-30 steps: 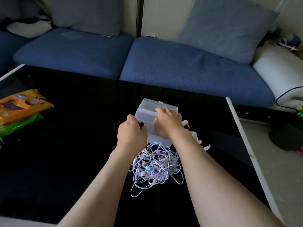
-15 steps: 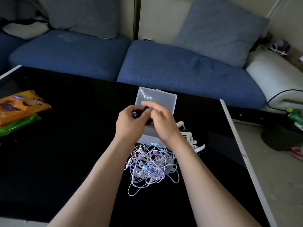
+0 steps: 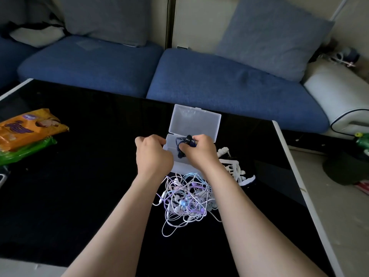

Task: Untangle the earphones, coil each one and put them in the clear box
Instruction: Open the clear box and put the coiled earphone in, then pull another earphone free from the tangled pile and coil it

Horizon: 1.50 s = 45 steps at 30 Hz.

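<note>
The right hand has its fingers curled round a dark blue earphone, which it holds bunched over the open clear box. Just left of them the left hand is curled at the box's near-left wall (whether it grips anything cannot be told). Beyond the fingers the box's lid stands tilted back. Below both wrists lies a tangle of pale earphones on the black table. Right of the right wrist are white pieces, and far left lies an orange packet.
</note>
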Motion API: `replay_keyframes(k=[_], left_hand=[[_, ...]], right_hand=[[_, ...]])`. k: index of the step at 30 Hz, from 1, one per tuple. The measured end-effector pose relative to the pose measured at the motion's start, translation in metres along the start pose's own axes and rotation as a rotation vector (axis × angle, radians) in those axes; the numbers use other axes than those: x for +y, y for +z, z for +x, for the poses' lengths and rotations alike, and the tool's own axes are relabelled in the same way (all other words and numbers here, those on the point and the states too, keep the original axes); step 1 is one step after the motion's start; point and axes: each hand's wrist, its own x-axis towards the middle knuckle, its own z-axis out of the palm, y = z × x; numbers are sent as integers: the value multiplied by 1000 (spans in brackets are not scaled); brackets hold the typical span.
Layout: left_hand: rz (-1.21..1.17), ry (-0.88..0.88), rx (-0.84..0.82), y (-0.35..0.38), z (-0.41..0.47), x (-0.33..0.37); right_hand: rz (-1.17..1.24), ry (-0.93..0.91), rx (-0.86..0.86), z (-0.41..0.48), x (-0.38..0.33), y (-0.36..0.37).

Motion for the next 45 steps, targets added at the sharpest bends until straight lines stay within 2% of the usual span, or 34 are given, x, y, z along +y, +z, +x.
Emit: replay_keyframes(k=[2, 5, 9, 14, 20, 23, 26, 31, 35, 39, 42, 45], left_hand=[[78, -25, -38, 2, 1, -10], [76, -55, -31, 5, 3, -18], [91, -43, 4, 10, 5, -24], [141, -1, 30, 12, 7, -27], [234, 22, 28, 13, 8, -28], [223, 15, 59, 11, 6, -24], [242, 11, 96, 8, 3, -19], [278, 120, 71, 7, -21, 13], [157, 199, -65, 12, -43, 22], [242, 218, -235, 18, -67, 21], [352, 234, -322, 24, -74, 19], [452, 265, -309, 23, -76, 19]], right_hand=[[-127, 33, -68, 5, -4, 5], [-197, 82, -148, 14, -13, 16], [-374, 157, -94, 25, -14, 31], [-557, 71, -124, 33, -10, 43], [-535, -32, -109, 24, -12, 42], [-515, -204, 28, 5, -18, 25], [-334, -311, 116, -24, -18, -5], [-240, -152, 224, -75, -7, -52], [-220, 16, 217, -100, 8, -72], [-240, 146, 172, -124, 31, -78], [-227, 131, 120, -126, 45, -70], [-246, 23, 58, -120, 48, -64]])
